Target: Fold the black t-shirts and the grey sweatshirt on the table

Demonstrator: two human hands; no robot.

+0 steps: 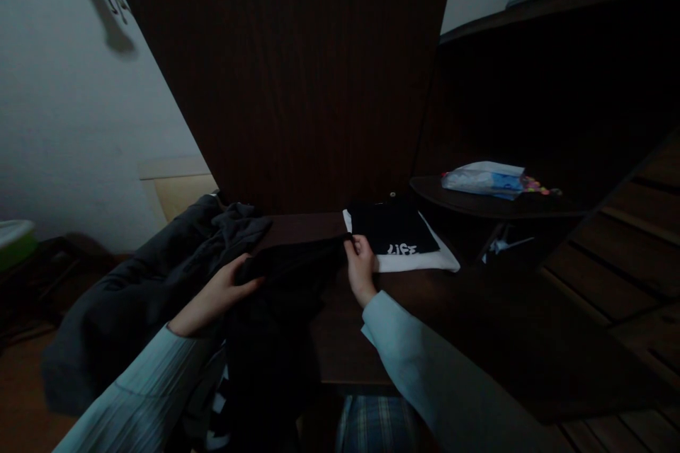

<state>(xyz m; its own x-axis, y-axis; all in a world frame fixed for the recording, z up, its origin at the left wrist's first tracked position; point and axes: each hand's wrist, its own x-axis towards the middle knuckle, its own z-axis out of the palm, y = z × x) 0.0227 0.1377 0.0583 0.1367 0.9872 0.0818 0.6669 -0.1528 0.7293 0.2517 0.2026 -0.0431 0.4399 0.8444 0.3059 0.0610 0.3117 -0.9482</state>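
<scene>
A black garment (281, 297) is stretched between my two hands, its lower part hanging over the front edge of the dark wooden desk (350, 350). My left hand (229, 290) is closed on its left side, thumb on top of the cloth. With a pinch, my right hand (361, 265) holds its right corner. Just beyond my right hand lies a folded black shirt (390, 226) with white lettering, on top of a folded white cloth (443, 260). The exact kind of the held garment is too dark to tell.
A heap of dark grey clothing (132, 297) lies at the left and hangs off the desk. On a low rounded shelf (510, 207) at the right rests a clear plastic package (486, 179). A tall dark wooden panel (297, 85) rises behind the desk.
</scene>
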